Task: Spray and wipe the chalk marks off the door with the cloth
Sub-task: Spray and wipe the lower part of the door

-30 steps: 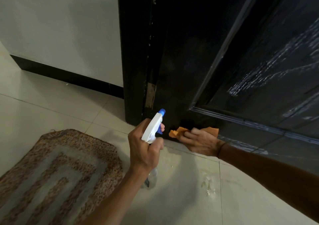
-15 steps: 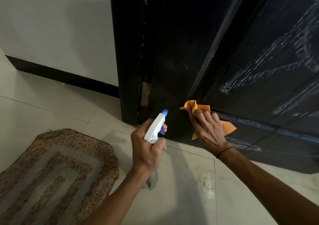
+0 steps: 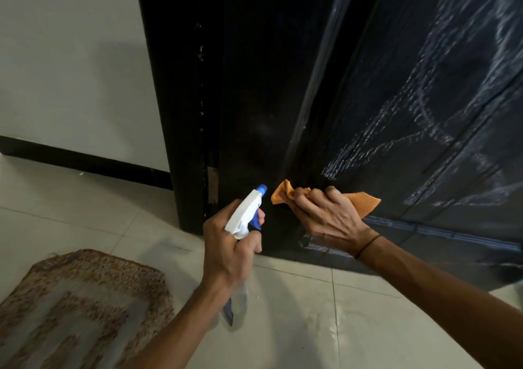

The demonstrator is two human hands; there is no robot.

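Low on the black panelled wooden door (image 3: 424, 113), near its bottom edge, the right hand (image 3: 325, 215) clutches a crumpled orange cloth (image 3: 365, 201) against the wood, just below the white chalk marks (image 3: 368, 147). The left hand (image 3: 229, 244) grips a white spray bottle with a blue nozzle (image 3: 246, 213), aimed at the door. A brown woven doormat (image 3: 79, 306) lies on the pale tiled floor (image 3: 311, 326), left of the arms.

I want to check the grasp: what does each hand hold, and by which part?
Left hand holds the spray bottle by its neck, a finger on the trigger. Right hand holds the bunched cloth by its middle, against the door.
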